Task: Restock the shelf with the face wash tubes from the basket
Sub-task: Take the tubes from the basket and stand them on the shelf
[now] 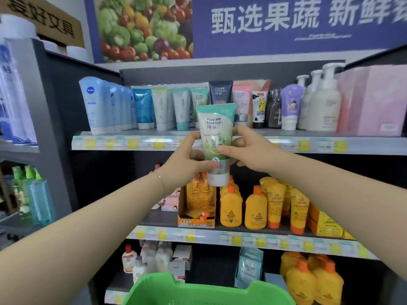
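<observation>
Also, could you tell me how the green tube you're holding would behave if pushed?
The green tube is tall on a narrow cap, so it would probably tip. Its glossy plastic may be slippery; left hand and right hand both grip it.

A shop: stocked shelves [220,143] with price tags [304,146], produce banner [242,25].

Bright, even store light; soft blur throughout, with wide-angle bending at edges.

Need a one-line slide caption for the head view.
Green face wash tube held cap-down by left hand and right hand before the top shelf, green basket below.
</observation>
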The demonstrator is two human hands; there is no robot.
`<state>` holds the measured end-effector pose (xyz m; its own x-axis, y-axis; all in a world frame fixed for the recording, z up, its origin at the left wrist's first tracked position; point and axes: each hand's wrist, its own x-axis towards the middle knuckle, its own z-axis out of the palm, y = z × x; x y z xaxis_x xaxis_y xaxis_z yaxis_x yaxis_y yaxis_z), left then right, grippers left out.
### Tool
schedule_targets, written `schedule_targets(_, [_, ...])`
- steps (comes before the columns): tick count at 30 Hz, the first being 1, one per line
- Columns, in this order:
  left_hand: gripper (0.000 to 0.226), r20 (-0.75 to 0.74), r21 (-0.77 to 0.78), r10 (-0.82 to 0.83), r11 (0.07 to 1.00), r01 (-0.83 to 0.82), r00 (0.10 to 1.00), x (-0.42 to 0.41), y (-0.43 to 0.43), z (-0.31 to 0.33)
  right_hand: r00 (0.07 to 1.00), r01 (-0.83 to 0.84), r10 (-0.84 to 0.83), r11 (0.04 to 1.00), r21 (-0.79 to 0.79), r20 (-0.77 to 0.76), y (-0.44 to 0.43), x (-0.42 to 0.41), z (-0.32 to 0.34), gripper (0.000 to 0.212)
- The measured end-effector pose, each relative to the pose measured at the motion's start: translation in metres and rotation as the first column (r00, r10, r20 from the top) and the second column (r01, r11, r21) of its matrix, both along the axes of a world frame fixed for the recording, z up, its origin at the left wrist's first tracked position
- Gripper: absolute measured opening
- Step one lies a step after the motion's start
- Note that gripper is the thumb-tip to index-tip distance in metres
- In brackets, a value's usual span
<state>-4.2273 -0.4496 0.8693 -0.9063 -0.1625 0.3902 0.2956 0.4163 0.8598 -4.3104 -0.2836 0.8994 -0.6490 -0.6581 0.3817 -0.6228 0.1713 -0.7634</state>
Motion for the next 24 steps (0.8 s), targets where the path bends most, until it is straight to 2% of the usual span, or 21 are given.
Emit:
schedule_targets(7, [0.058, -0.038, 0.023, 0.027, 0.999, -0.026, 0.999, 0.000, 0.006, 0.002, 0.994, 0.036, -0.029, 0.997, 0.071, -0.104, -0.003, -0.002, 0.000, 0.046])
schedule_targets(16, [0.049, -0.098, 0.121, 0.117, 0.987, -0.105, 0.988, -0.010, 0.003, 0.013, 0.960, 0.187, -0.188, 0.982, -0.024, -0.209, -0.015, -0.011, 0.011, 0.043])
schedule_targets(24, [0.040, -0.214, 0.143, 0.188, 0.977, -0.160, 0.959, -0.020, -0.019, 0.039, 0.959, 0.218, -0.242, 0.963, -0.161, -0.150, -0.052, -0.017, 0.035, 0.037])
